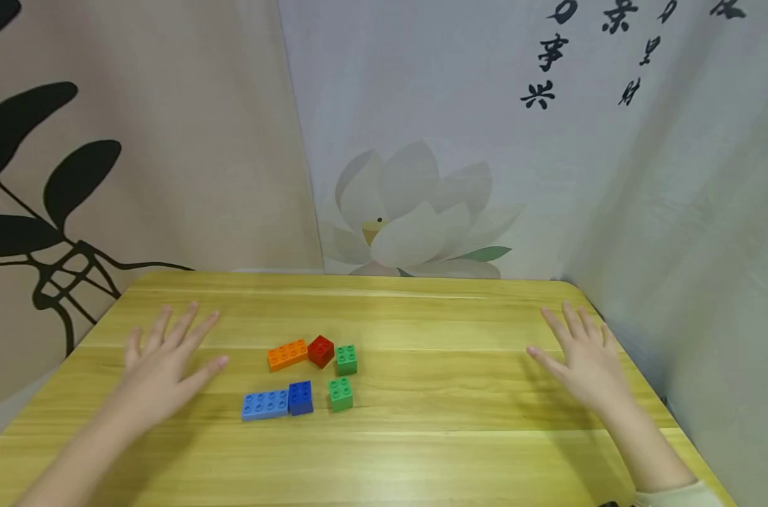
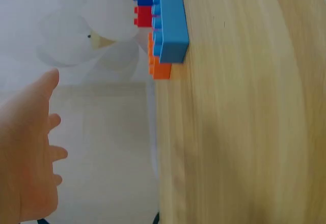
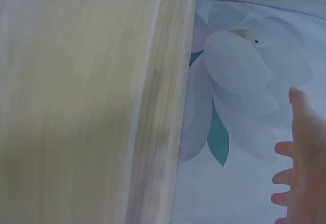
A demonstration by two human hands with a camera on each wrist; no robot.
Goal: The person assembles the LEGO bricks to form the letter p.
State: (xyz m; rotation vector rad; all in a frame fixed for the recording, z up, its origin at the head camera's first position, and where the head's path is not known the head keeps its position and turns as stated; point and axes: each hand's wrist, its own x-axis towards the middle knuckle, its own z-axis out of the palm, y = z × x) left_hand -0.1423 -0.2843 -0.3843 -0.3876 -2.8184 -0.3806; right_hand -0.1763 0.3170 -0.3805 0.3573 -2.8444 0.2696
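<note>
Both hands hover over the table with fingers spread, holding nothing. My left hand [image 1: 165, 370] is to the left of a group of toy building bricks, nearest the long light-blue brick [image 1: 265, 405]. A dark-blue brick [image 1: 300, 398] stands against that one's right end. Behind them lie an orange brick [image 1: 288, 355] and a red brick [image 1: 321, 351], which is turned at an angle. Two green bricks, one behind [image 1: 346, 360] and one in front [image 1: 341, 394], make up the group's right side. Far to the right is my right hand [image 1: 583, 362], well apart from every brick.
The wooden table [image 1: 447, 465] has a back edge close to a hanging cloth [image 1: 422, 84] printed with a pale flower and dark characters. Another cloth [image 1: 219, 141] with dark leaves hangs at the left. Pale fabric [image 1: 707, 246] runs along the right side.
</note>
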